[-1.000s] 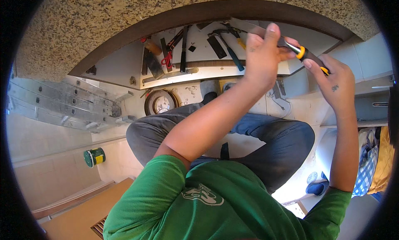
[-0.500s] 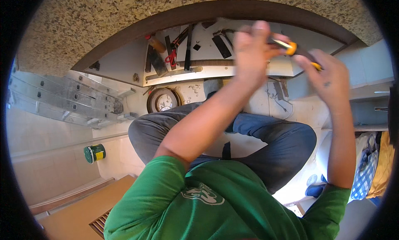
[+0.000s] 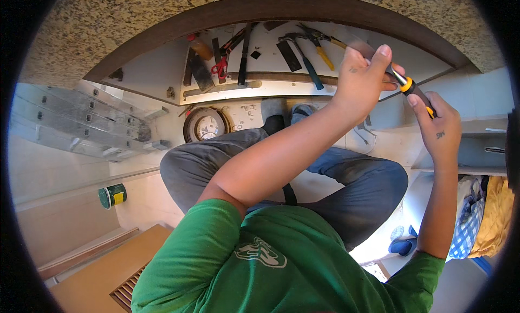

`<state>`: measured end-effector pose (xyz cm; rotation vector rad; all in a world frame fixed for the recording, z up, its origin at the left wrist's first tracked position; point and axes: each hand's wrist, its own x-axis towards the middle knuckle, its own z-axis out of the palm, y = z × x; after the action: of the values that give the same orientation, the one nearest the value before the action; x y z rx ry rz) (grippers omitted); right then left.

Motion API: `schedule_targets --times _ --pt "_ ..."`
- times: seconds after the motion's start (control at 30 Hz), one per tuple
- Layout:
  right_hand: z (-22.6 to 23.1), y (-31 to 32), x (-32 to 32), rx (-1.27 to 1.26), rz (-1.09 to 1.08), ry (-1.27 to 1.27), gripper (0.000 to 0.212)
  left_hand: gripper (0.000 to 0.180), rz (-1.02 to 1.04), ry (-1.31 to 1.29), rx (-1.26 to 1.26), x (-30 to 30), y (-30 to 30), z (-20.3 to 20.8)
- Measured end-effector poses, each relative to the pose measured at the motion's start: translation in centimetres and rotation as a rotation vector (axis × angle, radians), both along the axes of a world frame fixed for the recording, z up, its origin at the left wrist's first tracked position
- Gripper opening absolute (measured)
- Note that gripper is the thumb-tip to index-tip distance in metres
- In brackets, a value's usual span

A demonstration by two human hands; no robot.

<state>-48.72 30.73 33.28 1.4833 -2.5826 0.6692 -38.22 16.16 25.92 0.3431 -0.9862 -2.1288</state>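
My right hand (image 3: 437,124) is closed round the black-and-yellow handle of a chisel-like tool (image 3: 409,85), its metal shank pointing up and left. Its tip is hidden by my left hand (image 3: 364,81), whose fingers are closed on a thin dark brown piece (image 3: 362,46), apparently wood and partly blurred. Both hands are raised in front of the low cabinet. Beyond my left hand, on the cabinet floor, lie a hammer (image 3: 309,66) with a teal grip and a tool with yellow handles (image 3: 324,57).
Red-handled scissors (image 3: 220,68), an amber bottle (image 3: 201,48) and several dark strips share the cabinet floor. A speckled countertop (image 3: 141,26) overhangs it. Beside my crossed legs is a round dark-rimmed dish (image 3: 206,124). At left are a metal ladder (image 3: 81,115) and a green tub (image 3: 112,196).
Both hands have come lower and slightly right, still holding the tool and the brown piece. The hammer and the yellow-handled tool now show more fully. The view has shifted a little.
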Motion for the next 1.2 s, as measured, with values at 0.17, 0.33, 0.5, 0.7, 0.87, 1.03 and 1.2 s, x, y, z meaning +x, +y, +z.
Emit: schedule_targets --times 0.17,0.33,0.5,0.7,0.87,1.03,1.2 --pt "0.5 -0.8 -0.6 -0.002 0.007 0.017 0.049 0.042 0.001 0.041 0.004 -0.5 -0.2 0.8" --pt "0.2 -0.7 -0.5 -0.018 0.055 0.011 0.051 0.044 0.034 0.028 -0.030 -0.5 -0.5 0.2" --pt "0.7 -0.7 -0.9 0.002 0.028 0.047 0.052 0.042 -0.032 0.079 -0.029 -0.3 -0.5 0.6" --pt "1.0 -1.2 -0.3 -0.016 0.032 0.077 0.053 0.036 0.037 0.035 -0.009 -0.1 -0.5 1.2" --pt "1.6 -1.7 -0.7 0.019 0.043 0.089 0.053 0.036 0.058 0.059 0.016 0.0 -0.8 1.1" --pt "1.0 -1.8 -0.6 0.014 0.111 0.137 0.054 0.039 0.071 0.019 -0.008 0.2 -0.8 1.1" --pt "0.9 -1.9 -0.9 -0.061 0.084 0.056 0.052 0.041 0.086 0.030 -0.029 0.3 -1.0 1.4"
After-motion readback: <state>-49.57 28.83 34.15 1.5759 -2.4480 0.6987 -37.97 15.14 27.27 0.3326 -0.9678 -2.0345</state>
